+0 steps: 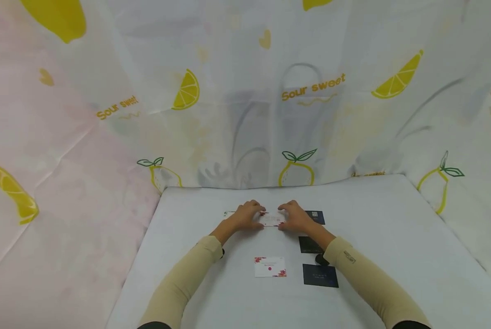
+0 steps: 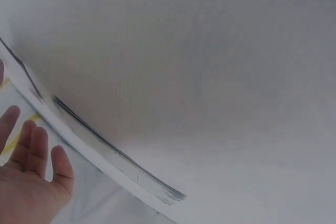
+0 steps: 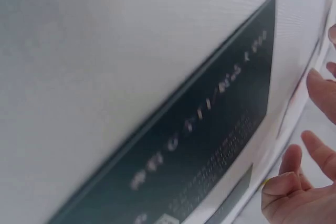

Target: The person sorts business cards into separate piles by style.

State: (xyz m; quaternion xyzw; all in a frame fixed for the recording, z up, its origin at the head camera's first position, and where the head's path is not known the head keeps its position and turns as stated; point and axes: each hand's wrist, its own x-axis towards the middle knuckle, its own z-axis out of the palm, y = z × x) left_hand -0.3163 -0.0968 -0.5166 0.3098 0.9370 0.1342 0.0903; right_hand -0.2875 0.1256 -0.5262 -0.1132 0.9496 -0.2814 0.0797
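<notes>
In the head view both hands reach to the far part of the white table (image 1: 225,292), over a white card with red flower corners (image 1: 272,219). My left hand (image 1: 245,217) grips the card's left end, thumb at the near edge and fingers at the far edge. On the opposite end my right hand (image 1: 296,218) grips it the same way. The wrist views show palms and bent fingers; the left hand (image 2: 34,177) sits low at the left, the right hand (image 3: 302,187) at the lower right. The card stays close over the tabletop.
A second white flowered card (image 1: 270,267) lies nearer. Down the right side are a dark card (image 1: 316,217), a black-green card (image 1: 309,245) and a navy card (image 1: 320,275). Partly behind the left hand another pale card (image 1: 227,213) shows. A lemon-print cloth (image 1: 245,114) hangs behind.
</notes>
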